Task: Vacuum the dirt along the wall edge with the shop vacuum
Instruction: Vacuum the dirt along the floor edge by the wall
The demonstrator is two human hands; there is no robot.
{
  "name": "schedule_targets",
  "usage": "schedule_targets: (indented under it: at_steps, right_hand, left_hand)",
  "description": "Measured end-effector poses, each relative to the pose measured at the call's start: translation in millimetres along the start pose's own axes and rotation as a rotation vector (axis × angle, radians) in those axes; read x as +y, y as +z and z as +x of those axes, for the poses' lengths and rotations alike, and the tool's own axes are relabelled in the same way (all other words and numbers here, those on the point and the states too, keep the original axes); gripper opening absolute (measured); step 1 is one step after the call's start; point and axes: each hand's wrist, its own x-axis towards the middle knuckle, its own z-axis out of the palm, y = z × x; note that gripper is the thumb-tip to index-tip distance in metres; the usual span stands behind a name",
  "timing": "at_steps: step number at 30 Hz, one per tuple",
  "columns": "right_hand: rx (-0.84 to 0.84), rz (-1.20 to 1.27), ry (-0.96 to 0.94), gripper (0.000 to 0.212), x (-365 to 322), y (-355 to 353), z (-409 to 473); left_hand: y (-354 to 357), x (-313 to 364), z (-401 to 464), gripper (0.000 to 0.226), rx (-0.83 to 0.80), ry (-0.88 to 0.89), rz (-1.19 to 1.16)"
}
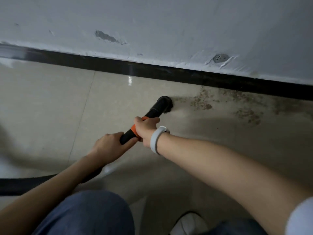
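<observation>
A black vacuum wand (153, 112) with an orange collar slants up to a round nozzle (165, 104) that sits on the beige tile floor. My right hand (145, 127) grips the wand at the orange collar. My left hand (110, 146) grips it lower down, near the hose end. Brown dirt (201, 103) lies scattered just right of the nozzle and spreads on to the right (249, 115) along the black baseboard (169, 72). The floor left of the nozzle looks clean and glossy.
A scuffed white wall (152, 28) rises above the baseboard. The black hose (25, 184) runs off to the left edge under my left forearm. My blue-trousered knee (88, 214) and a white shoe (188, 224) are at the bottom.
</observation>
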Motion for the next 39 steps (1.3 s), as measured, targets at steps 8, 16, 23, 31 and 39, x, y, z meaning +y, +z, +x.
schedule_targets:
  at_steps: [8,16,23,31,39]
  right_hand:
    - [0.110,-0.058,0.004,0.070,-10,-77,-4]
    - [0.251,-0.078,-0.015,0.063,36,-124,-4]
    - [0.330,0.084,0.087,0.056,49,-177,-19]
    - [0.316,0.020,0.004,0.054,51,-156,-9]
    - [0.120,-0.199,-0.092,0.074,74,-59,-15]
  left_hand:
    - [21,76,-3,0.045,-0.015,0.004,-0.086]
    - [89,96,2,0.045,-0.039,0.206,-0.135]
    - [94,140,-7,0.056,-0.136,0.348,-0.106]
    - [109,118,-2,0.051,-0.015,0.280,-0.171]
    - [121,29,-37,0.038,0.158,0.059,-0.298]
